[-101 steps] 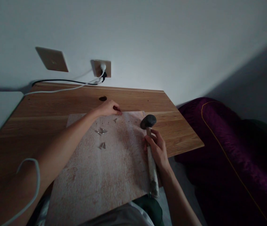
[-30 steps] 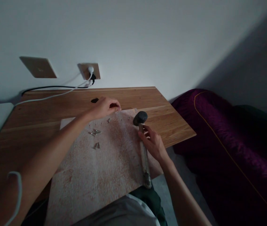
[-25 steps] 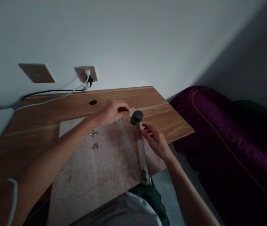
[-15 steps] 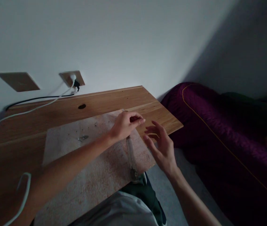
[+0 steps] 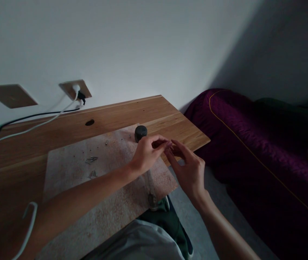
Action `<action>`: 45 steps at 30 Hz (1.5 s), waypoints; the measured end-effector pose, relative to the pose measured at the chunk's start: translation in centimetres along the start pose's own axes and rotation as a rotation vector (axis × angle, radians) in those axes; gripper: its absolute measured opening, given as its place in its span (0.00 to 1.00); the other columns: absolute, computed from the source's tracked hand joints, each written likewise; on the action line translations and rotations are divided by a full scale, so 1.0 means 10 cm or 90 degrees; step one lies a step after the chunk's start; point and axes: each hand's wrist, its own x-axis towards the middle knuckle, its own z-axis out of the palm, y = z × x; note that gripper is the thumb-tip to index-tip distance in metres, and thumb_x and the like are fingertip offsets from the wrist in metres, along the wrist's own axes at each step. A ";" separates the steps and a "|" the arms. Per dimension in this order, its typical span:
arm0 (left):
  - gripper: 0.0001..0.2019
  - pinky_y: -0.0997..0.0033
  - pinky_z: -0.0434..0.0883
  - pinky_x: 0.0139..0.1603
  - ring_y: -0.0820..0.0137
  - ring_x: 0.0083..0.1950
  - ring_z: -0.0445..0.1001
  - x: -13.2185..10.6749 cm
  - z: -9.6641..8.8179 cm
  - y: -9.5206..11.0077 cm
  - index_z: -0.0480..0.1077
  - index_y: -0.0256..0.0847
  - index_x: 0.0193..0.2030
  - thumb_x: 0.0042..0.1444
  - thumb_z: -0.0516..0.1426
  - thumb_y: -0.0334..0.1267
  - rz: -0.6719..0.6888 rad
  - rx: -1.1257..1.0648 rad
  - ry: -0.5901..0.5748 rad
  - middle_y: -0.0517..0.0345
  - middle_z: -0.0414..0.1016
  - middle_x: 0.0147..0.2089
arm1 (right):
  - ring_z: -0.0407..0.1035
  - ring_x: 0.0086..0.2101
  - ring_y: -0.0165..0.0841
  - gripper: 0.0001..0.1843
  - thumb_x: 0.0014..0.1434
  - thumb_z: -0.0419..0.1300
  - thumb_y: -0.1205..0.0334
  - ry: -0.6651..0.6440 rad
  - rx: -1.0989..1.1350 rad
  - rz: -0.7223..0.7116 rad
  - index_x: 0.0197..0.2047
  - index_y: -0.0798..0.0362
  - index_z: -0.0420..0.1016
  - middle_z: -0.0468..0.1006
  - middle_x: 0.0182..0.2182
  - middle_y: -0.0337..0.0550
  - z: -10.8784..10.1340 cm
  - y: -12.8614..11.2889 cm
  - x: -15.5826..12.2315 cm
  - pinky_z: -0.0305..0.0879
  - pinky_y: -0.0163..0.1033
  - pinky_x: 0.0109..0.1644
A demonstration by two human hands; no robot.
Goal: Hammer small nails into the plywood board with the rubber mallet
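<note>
My left hand (image 5: 150,151) reaches over the patterned board, thumb and fingertips pinched together. Its tips meet those of my right hand (image 5: 190,168), which is also closed in a pinch. Whatever lies between the fingertips is too small to make out. A short dark round object (image 5: 140,133) stands just behind my left hand at the board's far edge. Below the hands lies a long thin item (image 5: 150,186) with a dark knobby end, partly hidden by my left hand. Small shiny metal pieces (image 5: 91,160) lie on the left of the board, with more metal bits (image 5: 93,174) nearer my forearm.
The pale, reddish-flecked board (image 5: 99,209) rests on a wooden desk (image 5: 121,112). A white cable (image 5: 42,124) and a black one run to a wall socket (image 5: 75,89). Purple fabric (image 5: 224,144) covers something bulky at the right. A white cable loop (image 5: 30,227) is at lower left.
My right hand has moved left and closed, its fingertips now meeting my left hand's. My left hand has shifted slightly, and the dark round object behind it has come into view.
</note>
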 end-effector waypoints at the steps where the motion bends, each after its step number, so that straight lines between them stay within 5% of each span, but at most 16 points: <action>1: 0.17 0.66 0.79 0.42 0.65 0.38 0.84 -0.01 0.00 -0.01 0.82 0.41 0.39 0.64 0.69 0.54 -0.003 0.001 0.005 0.51 0.87 0.37 | 0.87 0.38 0.43 0.13 0.68 0.70 0.56 0.001 0.015 0.013 0.54 0.46 0.88 0.92 0.41 0.45 0.00 0.00 -0.01 0.85 0.48 0.45; 10: 0.20 0.67 0.79 0.40 0.66 0.37 0.84 -0.04 0.06 0.05 0.83 0.42 0.38 0.61 0.71 0.58 -0.006 -0.040 0.009 0.53 0.86 0.35 | 0.88 0.39 0.44 0.09 0.68 0.71 0.56 0.071 0.025 0.025 0.49 0.46 0.91 0.92 0.43 0.46 0.01 0.09 -0.10 0.86 0.51 0.49; 16: 0.18 0.65 0.80 0.42 0.67 0.37 0.84 0.00 0.22 0.05 0.83 0.43 0.38 0.62 0.71 0.57 -0.010 -0.039 0.038 0.53 0.86 0.36 | 0.87 0.35 0.42 0.07 0.67 0.72 0.56 0.125 0.061 0.042 0.44 0.46 0.92 0.92 0.37 0.44 -0.04 0.08 -0.07 0.83 0.44 0.40; 25: 0.17 0.67 0.79 0.44 0.67 0.39 0.83 0.11 0.36 0.02 0.80 0.41 0.45 0.66 0.69 0.55 -0.005 0.032 -0.043 0.53 0.85 0.39 | 0.86 0.31 0.41 0.08 0.58 0.76 0.54 0.142 0.155 0.164 0.39 0.47 0.92 0.90 0.32 0.43 -0.26 0.21 -0.02 0.84 0.42 0.35; 29: 0.13 0.69 0.75 0.42 0.68 0.39 0.80 0.16 0.35 -0.04 0.80 0.41 0.50 0.65 0.71 0.45 0.073 0.184 -0.086 0.56 0.81 0.38 | 0.87 0.34 0.43 0.15 0.56 0.77 0.48 0.131 0.183 0.253 0.40 0.50 0.91 0.91 0.34 0.47 -0.36 0.65 -0.12 0.85 0.46 0.40; 32: 0.03 0.69 0.73 0.41 0.70 0.36 0.78 0.23 0.39 -0.09 0.80 0.41 0.42 0.65 0.69 0.35 0.084 0.234 -0.204 0.58 0.81 0.36 | 0.87 0.37 0.44 0.21 0.55 0.77 0.43 0.104 0.187 0.352 0.41 0.52 0.90 0.91 0.35 0.48 -0.39 1.14 -0.31 0.84 0.48 0.44; 36: 0.07 0.67 0.71 0.41 0.69 0.36 0.78 0.31 0.52 -0.21 0.80 0.41 0.35 0.65 0.68 0.30 0.090 0.305 -0.316 0.58 0.81 0.35 | 0.84 0.29 0.42 0.26 0.48 0.81 0.41 0.054 0.170 0.449 0.35 0.56 0.87 0.88 0.27 0.45 -0.38 1.77 -0.68 0.82 0.46 0.37; 41: 0.10 0.67 0.71 0.42 0.67 0.38 0.79 0.34 0.65 -0.28 0.80 0.40 0.33 0.66 0.69 0.37 0.112 0.433 -0.392 0.55 0.78 0.36 | 0.81 0.30 0.32 0.15 0.69 0.73 0.53 -0.008 0.123 0.557 0.39 0.56 0.82 0.84 0.30 0.37 -0.37 2.30 -1.05 0.81 0.40 0.38; 45: 0.10 0.66 0.75 0.53 0.67 0.48 0.81 0.41 0.51 -0.16 0.82 0.40 0.51 0.71 0.60 0.29 0.149 0.525 -0.422 0.51 0.78 0.52 | 0.81 0.34 0.32 0.13 0.74 0.69 0.54 -0.026 0.098 0.586 0.43 0.56 0.81 0.84 0.36 0.38 -0.37 2.50 -1.13 0.81 0.41 0.41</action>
